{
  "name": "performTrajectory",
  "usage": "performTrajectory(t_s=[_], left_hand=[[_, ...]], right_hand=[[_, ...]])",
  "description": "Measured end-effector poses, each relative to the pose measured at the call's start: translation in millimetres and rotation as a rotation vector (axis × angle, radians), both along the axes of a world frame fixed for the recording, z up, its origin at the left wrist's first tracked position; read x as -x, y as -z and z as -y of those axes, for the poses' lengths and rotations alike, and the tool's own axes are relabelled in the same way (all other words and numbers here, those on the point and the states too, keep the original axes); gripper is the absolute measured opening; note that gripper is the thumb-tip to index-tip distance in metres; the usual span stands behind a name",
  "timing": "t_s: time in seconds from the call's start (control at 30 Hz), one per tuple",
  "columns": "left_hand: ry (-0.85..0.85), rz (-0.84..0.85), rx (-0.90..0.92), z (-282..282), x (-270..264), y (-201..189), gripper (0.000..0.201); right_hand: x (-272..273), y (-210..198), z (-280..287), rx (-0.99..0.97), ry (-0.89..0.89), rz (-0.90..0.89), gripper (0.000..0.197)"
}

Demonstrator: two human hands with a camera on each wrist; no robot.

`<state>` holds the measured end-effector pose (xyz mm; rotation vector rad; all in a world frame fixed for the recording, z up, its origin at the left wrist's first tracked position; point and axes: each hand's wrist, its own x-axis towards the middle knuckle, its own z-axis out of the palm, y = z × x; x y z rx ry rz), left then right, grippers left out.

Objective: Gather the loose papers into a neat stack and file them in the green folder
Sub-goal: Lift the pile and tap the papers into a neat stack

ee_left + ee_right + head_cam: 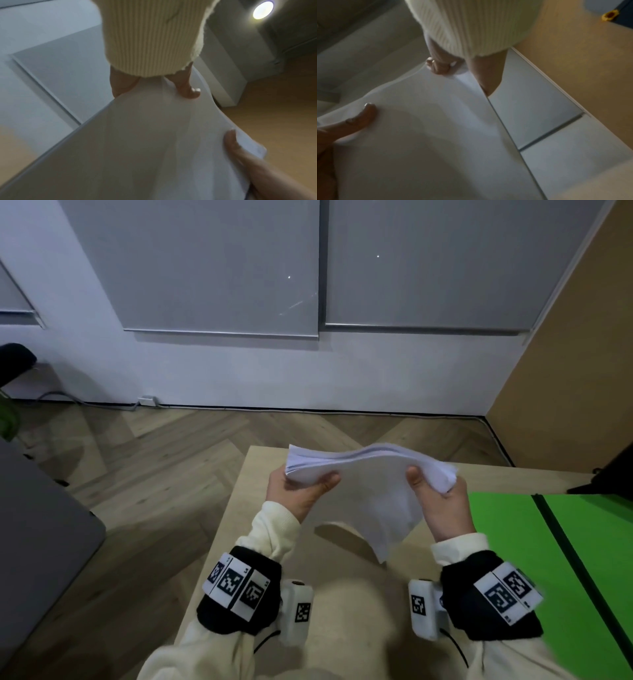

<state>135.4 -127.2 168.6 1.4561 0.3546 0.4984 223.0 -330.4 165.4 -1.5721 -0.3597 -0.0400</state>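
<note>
Both hands hold the papers (363, 474) above the worktop (246, 508): the left hand (294, 491) and right hand (442, 505) each pinch an end with thumb over fingers. Only the head view shows the green folder (513, 542) open at right; the wrist views show each thumb (231, 142) pressing the top sheet.

Light wooden table (260, 501) on herringbone floor (154, 446); grey blinds (219, 268) behind, cable (85, 402) along white wall.
</note>
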Motion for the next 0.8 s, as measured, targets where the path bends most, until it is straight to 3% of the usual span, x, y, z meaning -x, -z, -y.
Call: performTrajectory(t_s=[0.17, 0.3, 0.47, 0.63, 0.67, 0.73, 0.77, 0.8], left_hand=[[-0.076, -0.198, 0.063, -5.8, -6.1, 33.6, 0.033], [-0.088, -0.184, 0.028, -12.7, -6.2, 34.8, 0.029], [-0.055, -0.281, -0.04, -5.8, -2.0, 47.0, 0.03], [-0.047, -0.251, -0.086, -7.2, -3.7, 41.2, 0.034], [-0.033, -0.279, -0.096, -5.6, -3.5, 43.0, 0.033], [-0.015, -0.353, -0.076, 2.0, -1.7, 43.8, 0.025], [-0.014, -0.36, -0.072, 4.4, -1.2, 41.0, 0.023], [-0.017, -0.333, -0.086, 4.3, -2.1, 35.5, 0.024]], right_hand=[[4.6, 27.9, -12.0, 0.14, -0.047, -0.202, 0.019], [3.6, 24.1, -11.8, 0.072, 0.005, -0.159, 0.024], [11.6, 43.9, -14.0, 0.123, -0.01, -0.289, 0.019], [11.4, 38.1, -12.3, 0.104, 0.05, -0.299, 0.018], [12.8, 41.7, -12.1, 0.111, 0.055, -0.331, 0.027], [16.8, 51.6, -13.6, 0.12, 0.1, -0.411, 0.069], [17.7, 52.5, -13.3, 0.102, 0.117, -0.433, 0.073], [15.2, 51.0, -12.6, 0.11, 0.146, -0.436, 0.06]])
